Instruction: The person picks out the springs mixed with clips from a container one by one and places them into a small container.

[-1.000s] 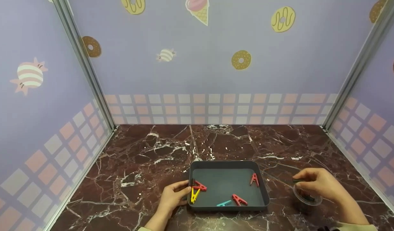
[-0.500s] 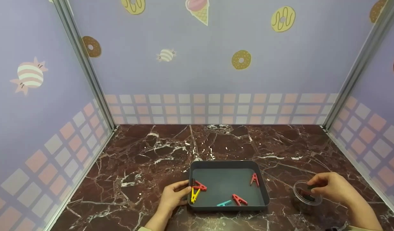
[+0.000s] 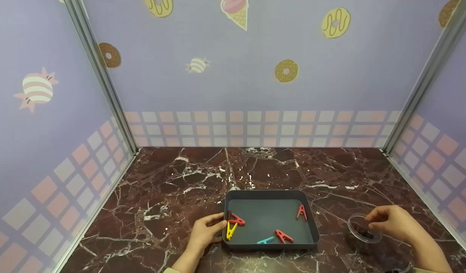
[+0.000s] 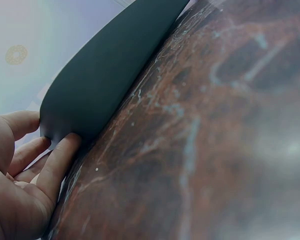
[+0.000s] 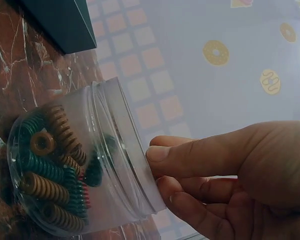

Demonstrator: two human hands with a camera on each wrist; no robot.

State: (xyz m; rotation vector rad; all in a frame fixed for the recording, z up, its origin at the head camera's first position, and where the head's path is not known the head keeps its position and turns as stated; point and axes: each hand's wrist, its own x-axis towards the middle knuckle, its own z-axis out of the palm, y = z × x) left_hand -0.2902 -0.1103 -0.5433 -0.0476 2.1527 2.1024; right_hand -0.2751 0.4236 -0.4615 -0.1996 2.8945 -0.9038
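My left hand (image 3: 204, 232) grips the left wall of a dark grey tray (image 3: 312, 231), thumb at the rim and fingers against the outer side. Inside the tray lie red clothespins (image 3: 283, 236), a yellow clothespin (image 3: 231, 230) and a light blue clothespin (image 3: 265, 240). To its right stands a clear plastic jar (image 5: 125, 150) of coil springs: green springs (image 5: 42, 165), brass-coloured springs (image 5: 45, 186) and a bit of red. One dark green spring (image 5: 93, 170) leans apart from the pile. Over the jar's right rim is my right hand (image 3: 392, 223), fingers loosely bent, nothing between the fingertips.
A dark red marbled table (image 3: 172, 212) carries everything. Purple printed panels enclose it: a left wall (image 3: 47, 132), a back wall (image 3: 248, 83) and a right wall (image 3: 445, 144), with metal posts in the corners.
My right hand has moved right from beside the jar to above its mouth and let go of a dark green spring, which is now in the jar. The left hand has stayed at the tray.
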